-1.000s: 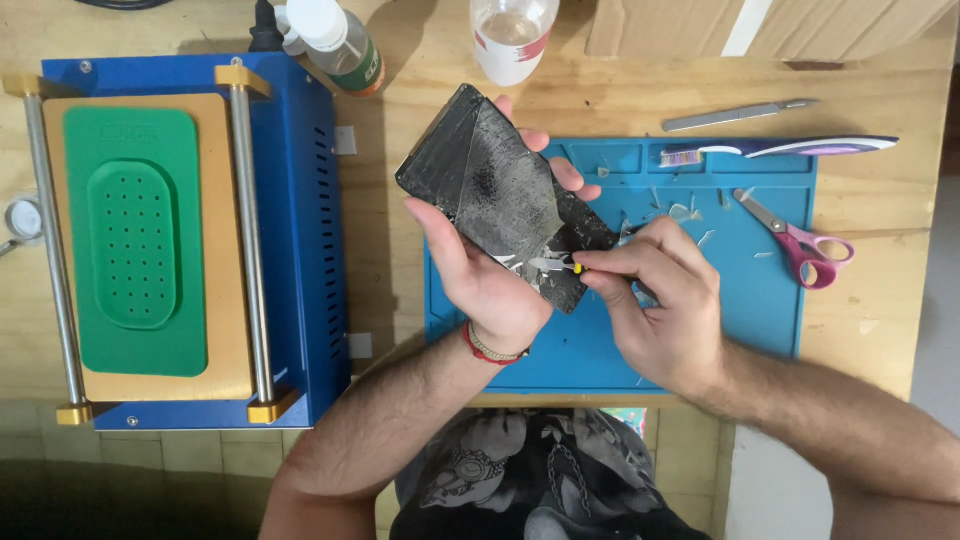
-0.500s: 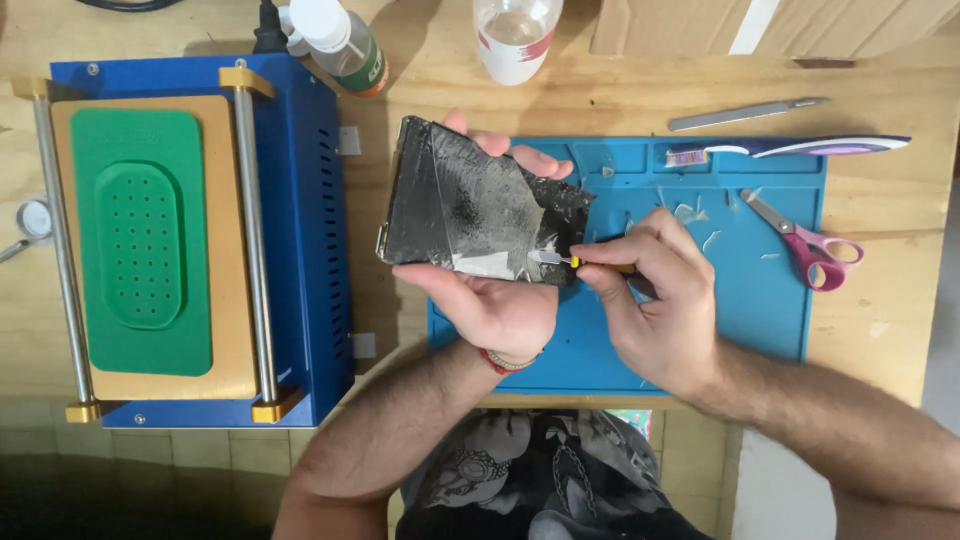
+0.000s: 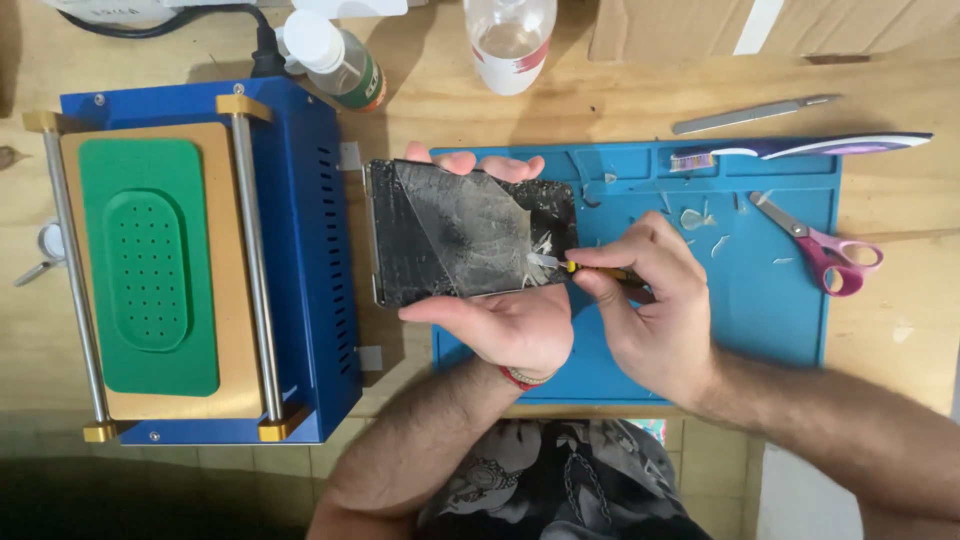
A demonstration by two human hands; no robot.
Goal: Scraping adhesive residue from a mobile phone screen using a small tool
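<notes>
Cracked black phone (image 3: 470, 232) is held above the blue mat (image 3: 760, 320), clasped in left hand (image 3: 505, 325); right hand (image 3: 655, 310) pinches a yellow-tipped tool (image 3: 560, 265) at its edge. Step judged: glass prying; steady leverage needed.

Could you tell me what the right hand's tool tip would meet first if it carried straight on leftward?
Most likely the cracked phone held in the left hand: the right hand points its tool at the phone's right end, apparently already touching it.
</notes>
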